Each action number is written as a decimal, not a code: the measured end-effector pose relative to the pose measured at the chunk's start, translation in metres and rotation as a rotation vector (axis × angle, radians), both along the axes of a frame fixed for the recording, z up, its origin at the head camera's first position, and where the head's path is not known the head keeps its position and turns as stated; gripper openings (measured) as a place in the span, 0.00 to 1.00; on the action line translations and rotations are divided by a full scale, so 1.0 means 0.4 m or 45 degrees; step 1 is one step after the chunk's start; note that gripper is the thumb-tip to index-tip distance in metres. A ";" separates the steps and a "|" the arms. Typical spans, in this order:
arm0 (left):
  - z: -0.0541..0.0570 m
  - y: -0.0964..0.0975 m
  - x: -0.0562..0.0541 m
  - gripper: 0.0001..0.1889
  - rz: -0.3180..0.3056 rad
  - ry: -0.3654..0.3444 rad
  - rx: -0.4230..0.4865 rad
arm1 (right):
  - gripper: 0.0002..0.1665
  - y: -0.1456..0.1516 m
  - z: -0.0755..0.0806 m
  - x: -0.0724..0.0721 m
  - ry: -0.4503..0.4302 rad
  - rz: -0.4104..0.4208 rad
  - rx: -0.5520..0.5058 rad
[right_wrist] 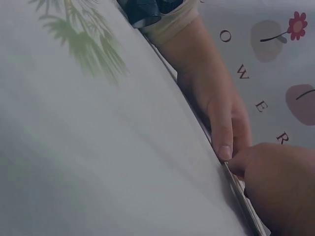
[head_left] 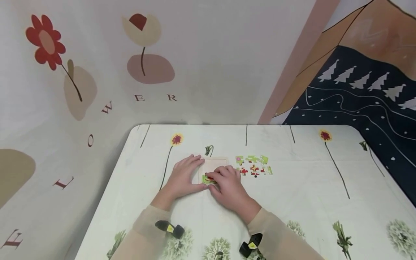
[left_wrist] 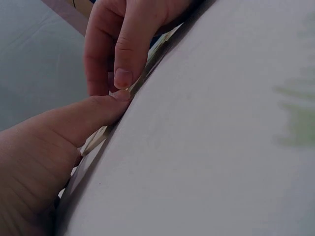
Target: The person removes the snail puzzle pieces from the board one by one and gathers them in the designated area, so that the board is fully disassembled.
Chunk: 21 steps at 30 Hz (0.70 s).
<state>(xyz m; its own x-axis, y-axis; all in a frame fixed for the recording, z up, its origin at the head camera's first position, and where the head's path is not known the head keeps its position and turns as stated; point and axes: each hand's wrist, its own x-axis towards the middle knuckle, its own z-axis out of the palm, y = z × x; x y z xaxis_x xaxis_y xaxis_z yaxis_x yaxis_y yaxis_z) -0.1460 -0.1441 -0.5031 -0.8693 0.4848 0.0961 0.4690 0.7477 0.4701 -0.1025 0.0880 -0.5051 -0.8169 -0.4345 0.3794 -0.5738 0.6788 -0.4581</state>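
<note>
A shallow wooden puzzle tray (head_left: 213, 159) lies on the table between both hands. Along its left side, my left hand (head_left: 184, 177) holds it, thumb at the near edge and fingers spread toward the far left corner. My right hand (head_left: 227, 186) reaches over the tray's near part, its index finger and thumb on a green and red jigsaw piece (head_left: 204, 179) in the near left corner. The hand partly hides this piece. In the left wrist view the left thumb (left_wrist: 101, 110) lies along the tray's edge, tip close to the right thumb (left_wrist: 125, 64).
Right of the tray several loose jigsaw pieces (head_left: 254, 169) lie in two rough rows, green ones behind and red ones nearer. A flower-printed white cloth covers the table (head_left: 302, 187). Printed fabric (head_left: 208, 72) hangs behind the table's far edge.
</note>
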 end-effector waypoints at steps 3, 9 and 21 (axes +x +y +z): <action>0.002 0.000 0.003 0.49 -0.001 0.003 0.014 | 0.19 -0.003 0.001 -0.001 -0.020 -0.008 0.032; 0.000 -0.001 0.004 0.47 -0.016 0.029 0.027 | 0.21 -0.014 0.004 -0.002 -0.087 -0.046 0.097; -0.006 -0.002 0.004 0.47 -0.016 0.041 0.037 | 0.22 -0.035 0.011 -0.002 -0.153 -0.108 0.151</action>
